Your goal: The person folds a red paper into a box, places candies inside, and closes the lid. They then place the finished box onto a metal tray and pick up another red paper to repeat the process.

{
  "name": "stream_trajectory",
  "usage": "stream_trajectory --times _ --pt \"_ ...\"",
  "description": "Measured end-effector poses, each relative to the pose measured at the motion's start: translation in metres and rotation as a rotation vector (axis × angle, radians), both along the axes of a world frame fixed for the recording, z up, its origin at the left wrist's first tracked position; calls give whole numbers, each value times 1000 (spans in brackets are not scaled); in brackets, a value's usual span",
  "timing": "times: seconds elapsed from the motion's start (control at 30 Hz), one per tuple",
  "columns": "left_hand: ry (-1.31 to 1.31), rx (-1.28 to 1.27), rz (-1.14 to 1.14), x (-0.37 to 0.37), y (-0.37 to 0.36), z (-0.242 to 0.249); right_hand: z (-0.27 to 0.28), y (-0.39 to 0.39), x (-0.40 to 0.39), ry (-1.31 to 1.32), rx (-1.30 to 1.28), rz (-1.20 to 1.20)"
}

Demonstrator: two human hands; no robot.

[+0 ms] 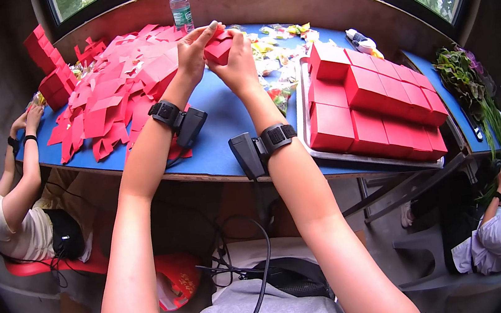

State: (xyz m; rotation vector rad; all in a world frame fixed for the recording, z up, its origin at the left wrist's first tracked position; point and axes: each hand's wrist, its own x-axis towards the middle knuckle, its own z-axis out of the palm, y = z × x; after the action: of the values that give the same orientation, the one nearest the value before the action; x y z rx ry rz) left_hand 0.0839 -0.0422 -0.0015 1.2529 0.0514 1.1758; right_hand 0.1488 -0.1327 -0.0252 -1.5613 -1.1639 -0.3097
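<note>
**A:** What do the two hands hold at the blue-topped work table (217,138)?

**B:** A small red paper box (218,48), held up above the middle of the table. The left hand (193,52) curls round its left side, one finger laid flat along the top edge. The right hand (238,64) grips it from the right and below, fingers folded against the card. Both are pressed on the box, with no gap showing between them and the paper.

**A:** And the containers?

**B:** To the right sits a shallow metal tray (301,97), packed with finished red paper boxes (376,106) in close rows, touching side to side and filling it nearly to the rim. Left of the hands lies a loose heap of flat red paper blanks (117,91), spread over the table. A short stack of red boxes (49,68) stands at the far left corner.

**A:** Anything else?

**B:** A clear plastic water bottle (180,5) stands upright at the back edge. Small bright wrapped sweets (273,60) are scattered between the hands and the tray. Each of the wearer's wrists carries a black strap with a black device. At left a seated person's hands (27,118) rest at the table edge; at right another seated person (497,232) handles green stalks (473,85).
</note>
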Motion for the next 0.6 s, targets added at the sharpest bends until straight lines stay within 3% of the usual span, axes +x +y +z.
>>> stream_trajectory --times 0.07,0.13,0.2,0.33,0.47,0.6 --pt "78 29 -199 -2 1 3 -4 5 4 29 79 3" --pt "232 34 -180 -5 1 2 -6 5 8 -1 133 12" --pt "299 356 -34 -4 -3 0 -7 6 9 -32 141 -13" --pt "373 603 43 -3 11 1 -6 3 6 -40 165 -29" --pt "320 681 25 -7 18 2 -6 4 6 -51 175 -45" --pt "382 570 30 -9 11 2 -6 3 8 -83 213 -56"
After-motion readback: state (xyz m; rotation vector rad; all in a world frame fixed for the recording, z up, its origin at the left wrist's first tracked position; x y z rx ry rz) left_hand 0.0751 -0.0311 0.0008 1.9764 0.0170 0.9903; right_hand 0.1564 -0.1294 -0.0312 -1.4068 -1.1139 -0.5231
